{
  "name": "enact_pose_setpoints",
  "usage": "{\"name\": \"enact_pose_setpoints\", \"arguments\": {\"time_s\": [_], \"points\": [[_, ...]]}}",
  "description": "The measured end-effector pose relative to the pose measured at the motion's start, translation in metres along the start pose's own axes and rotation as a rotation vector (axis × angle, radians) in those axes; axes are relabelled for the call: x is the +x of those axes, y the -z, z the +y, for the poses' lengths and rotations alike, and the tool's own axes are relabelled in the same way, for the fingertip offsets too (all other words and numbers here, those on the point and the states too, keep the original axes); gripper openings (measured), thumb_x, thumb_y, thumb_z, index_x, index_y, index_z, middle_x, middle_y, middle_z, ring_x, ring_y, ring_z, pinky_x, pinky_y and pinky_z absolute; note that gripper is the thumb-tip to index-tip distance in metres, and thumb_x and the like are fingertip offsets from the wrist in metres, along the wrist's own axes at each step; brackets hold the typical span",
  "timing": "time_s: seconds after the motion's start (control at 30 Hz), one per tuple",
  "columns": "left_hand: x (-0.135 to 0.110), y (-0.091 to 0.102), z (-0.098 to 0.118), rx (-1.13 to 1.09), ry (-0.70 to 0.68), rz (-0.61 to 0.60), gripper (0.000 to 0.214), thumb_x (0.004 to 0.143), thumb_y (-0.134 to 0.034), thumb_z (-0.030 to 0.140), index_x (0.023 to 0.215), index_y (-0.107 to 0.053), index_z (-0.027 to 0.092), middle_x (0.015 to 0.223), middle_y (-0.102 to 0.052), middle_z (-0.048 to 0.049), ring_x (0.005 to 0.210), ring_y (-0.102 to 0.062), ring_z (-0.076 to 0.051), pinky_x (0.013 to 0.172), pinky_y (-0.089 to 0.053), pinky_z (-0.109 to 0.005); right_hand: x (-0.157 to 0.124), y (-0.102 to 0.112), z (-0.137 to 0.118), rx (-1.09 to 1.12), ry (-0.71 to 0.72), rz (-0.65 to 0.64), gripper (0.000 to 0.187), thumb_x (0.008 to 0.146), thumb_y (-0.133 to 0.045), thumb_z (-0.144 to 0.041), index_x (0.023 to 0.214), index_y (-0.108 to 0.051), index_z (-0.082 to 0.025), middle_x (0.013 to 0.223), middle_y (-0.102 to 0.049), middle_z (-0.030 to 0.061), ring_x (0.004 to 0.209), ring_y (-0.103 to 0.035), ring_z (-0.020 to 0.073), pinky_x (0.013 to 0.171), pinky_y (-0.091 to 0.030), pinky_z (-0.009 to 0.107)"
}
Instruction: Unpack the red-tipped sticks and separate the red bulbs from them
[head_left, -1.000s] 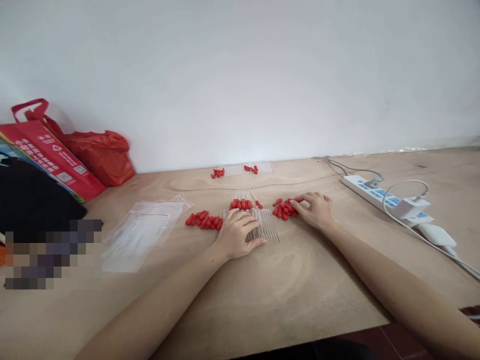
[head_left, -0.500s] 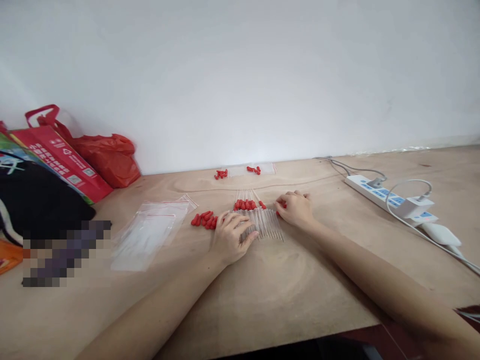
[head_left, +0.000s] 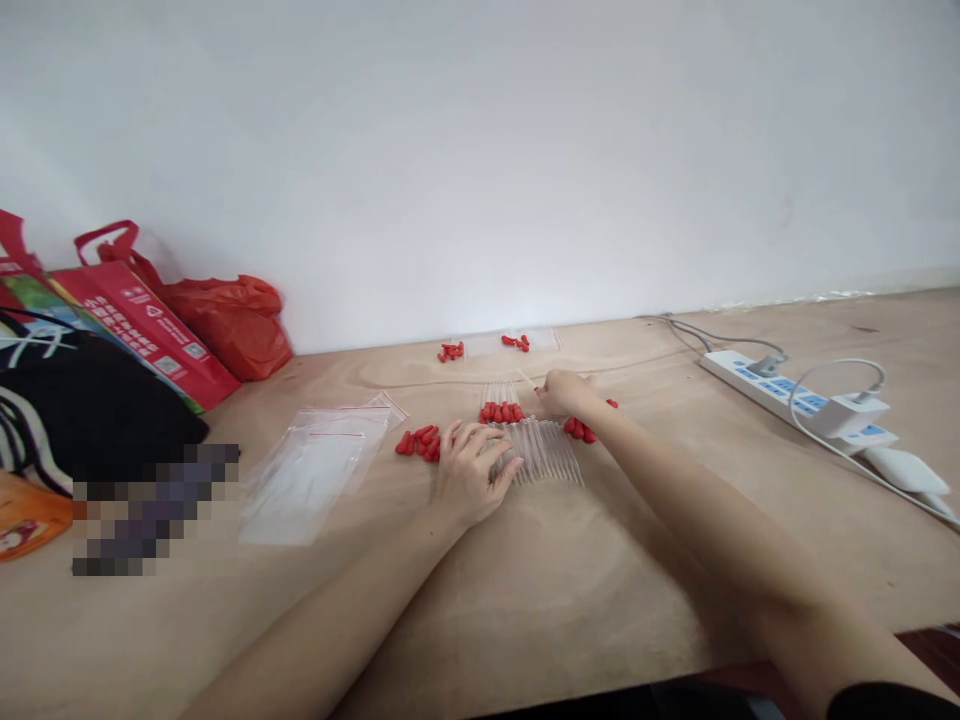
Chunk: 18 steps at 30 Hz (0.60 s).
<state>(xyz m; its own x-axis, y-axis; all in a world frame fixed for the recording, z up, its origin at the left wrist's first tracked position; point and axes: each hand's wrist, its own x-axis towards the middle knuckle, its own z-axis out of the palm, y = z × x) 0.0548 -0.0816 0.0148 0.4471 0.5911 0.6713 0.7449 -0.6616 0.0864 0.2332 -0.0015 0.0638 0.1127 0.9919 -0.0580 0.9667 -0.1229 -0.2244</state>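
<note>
My left hand (head_left: 471, 470) lies with its fingers apart over the left part of a row of clear glass dropper tubes (head_left: 551, 450). Above those tubes is a line of droppers with red rubber bulbs (head_left: 501, 412), thin tips facing the wall. My right hand (head_left: 566, 392) is closed on a glass dropper (head_left: 527, 379); its slim tube points up and left, with a bit of red at the fingers. Loose red bulbs (head_left: 418, 442) lie left of my left hand. More red bulbs (head_left: 580, 430) sit under my right wrist.
Clear zip bags (head_left: 304, 475) lie on the wooden table at left. Near the wall, another clear bag (head_left: 544, 340) lies by small red bulb piles (head_left: 451, 351). A power strip (head_left: 750, 378) with cables is at right; a red bag (head_left: 229, 325) and black cloth (head_left: 90, 420) are at left.
My right hand has moved left and away from me, from the right-hand bulbs to a dropper beside the bulbed row. My left hand stays over the tubes. The view has shifted slightly.
</note>
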Motion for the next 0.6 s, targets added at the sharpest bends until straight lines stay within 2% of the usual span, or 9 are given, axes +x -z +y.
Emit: {"name": "enact_pose_setpoints", "arguments": {"time_s": [0.1, 0.17, 0.23, 0.3, 0.37, 0.5, 0.6], "points": [[0.001, 0.0, 0.001, 0.041, -0.013, 0.051, 0.026, 0.077, -0.054, 0.034, 0.1, -0.061, 0.023, 0.104, -0.06, -0.0067, 0.101, -0.05, -0.023, 0.093, -0.031, -0.044, -0.017, 0.005, 0.018, 0.0, 0.084, 0.129, 0.025, 0.086, -0.034, -0.029, 0.097, -0.051, -0.016, 0.095, -0.062, 0.0107, 0.091, -0.052, 0.0227, 0.081, -0.028, 0.039], [0.002, 0.0, 0.003, 0.1, -0.028, 0.12, 0.037, 0.076, -0.054, 0.035, 0.11, -0.057, 0.021, 0.114, -0.054, -0.011, 0.107, -0.046, -0.027, 0.092, -0.032, -0.045, -0.034, 0.0, 0.035, -0.011, 0.292, 0.383, 0.023, 0.086, -0.036, -0.032, 0.09, -0.052, -0.016, 0.088, -0.063, 0.0082, 0.088, -0.051, 0.0219, 0.079, -0.026, 0.037], [0.004, -0.001, 0.006, 0.161, -0.06, 0.166, 0.042, 0.077, -0.054, 0.035, 0.116, -0.053, 0.019, 0.121, -0.05, -0.0135, 0.112, -0.042, -0.029, 0.094, -0.03, -0.046, -0.053, -0.013, 0.051, -0.023, 0.533, 0.555, 0.022, 0.086, -0.037, -0.032, 0.082, -0.053, -0.017, 0.083, -0.063, 0.006, 0.082, -0.051, 0.0193, 0.077, -0.025, 0.035], [0.004, -0.001, 0.01, 0.191, -0.115, 0.15, 0.04, 0.079, -0.052, 0.032, 0.118, -0.051, 0.021, 0.123, -0.049, -0.0125, 0.114, -0.041, -0.029, 0.096, -0.026, -0.048, -0.07, -0.029, 0.062, -0.025, 0.733, 0.671, 0.02, 0.086, -0.039, -0.029, 0.079, -0.054, -0.018, 0.076, -0.062, 0.0038, 0.077, -0.05, 0.0167, 0.077, -0.025, 0.034], [0.004, -0.001, 0.013, 0.181, -0.174, 0.108, 0.032, 0.081, -0.05, 0.029, 0.113, -0.055, 0.024, 0.119, -0.053, -0.0083, 0.112, -0.044, -0.026, 0.099, -0.021, -0.049, -0.081, -0.042, 0.067, -0.003, 0.877, 0.726, 0.018, 0.086, -0.041, -0.026, 0.078, -0.055, -0.019, 0.072, -0.062, 0.0017, 0.073, -0.05, 0.0148, 0.077, -0.026, 0.033], [0.004, 0.0, 0.017, 0.135, -0.237, 0.048, 0.017, 0.084, -0.047, 0.026, 0.093, -0.062, 0.026, 0.09, -0.066, -0.0009, 0.094, -0.055, -0.02, 0.101, -0.013, -0.052, -0.089, -0.052, 0.063, 0.119, 0.915, 0.779, 0.018, 0.085, -0.042, -0.026, 0.076, -0.055, -0.017, 0.07, -0.061, 0.0019, 0.071, -0.049, 0.0139, 0.075, -0.028, 0.032], [0.004, 0.002, 0.015, 0.152, -0.244, 0.035, 0.017, 0.084, -0.046, 0.024, 0.084, -0.063, 0.025, 0.068, -0.064, 0.0019, 0.074, -0.056, -0.016, 0.099, -0.017, -0.05, -0.089, -0.051, 0.059, 0.126, 0.912, 0.795, 0.017, 0.085, -0.044, -0.027, 0.084, -0.058, -0.017, 0.073, -0.062, 0.0022, 0.071, -0.048, 0.0137, 0.076, -0.028, 0.032]]}}
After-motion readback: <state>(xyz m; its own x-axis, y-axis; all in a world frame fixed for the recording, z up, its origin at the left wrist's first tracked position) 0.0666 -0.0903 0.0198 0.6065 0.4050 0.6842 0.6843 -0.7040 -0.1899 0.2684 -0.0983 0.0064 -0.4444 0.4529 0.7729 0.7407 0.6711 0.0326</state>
